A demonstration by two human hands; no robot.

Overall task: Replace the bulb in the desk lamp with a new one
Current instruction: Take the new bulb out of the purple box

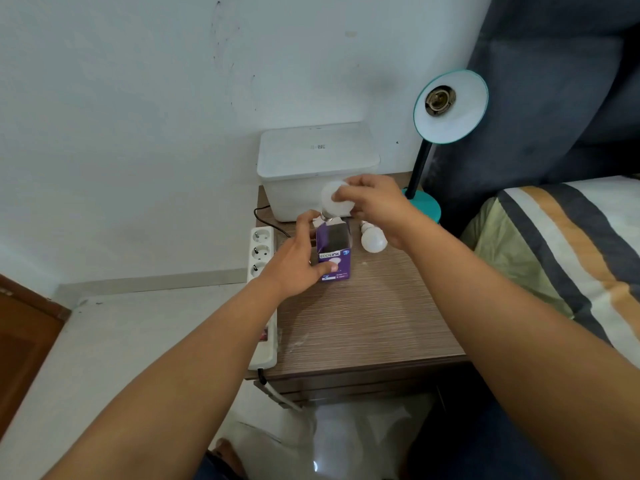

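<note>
A purple bulb box (335,259) stands upright and open on the wooden bedside table (363,323). My left hand (296,263) grips the box from its left side. My right hand (375,204) holds a white bulb (330,202) by its globe just above the box's open top, with the metal base pointing down at the opening. A second white bulb (373,238) lies on the table right of the box. The teal desk lamp (450,107) stands at the table's back right, its shade tilted toward me and its socket (435,100) empty.
A white lidded plastic box (317,161) sits against the wall behind the bulb box. A white power strip (261,271) runs along the table's left edge, with a black cord. A bed with striped bedding (571,251) lies to the right.
</note>
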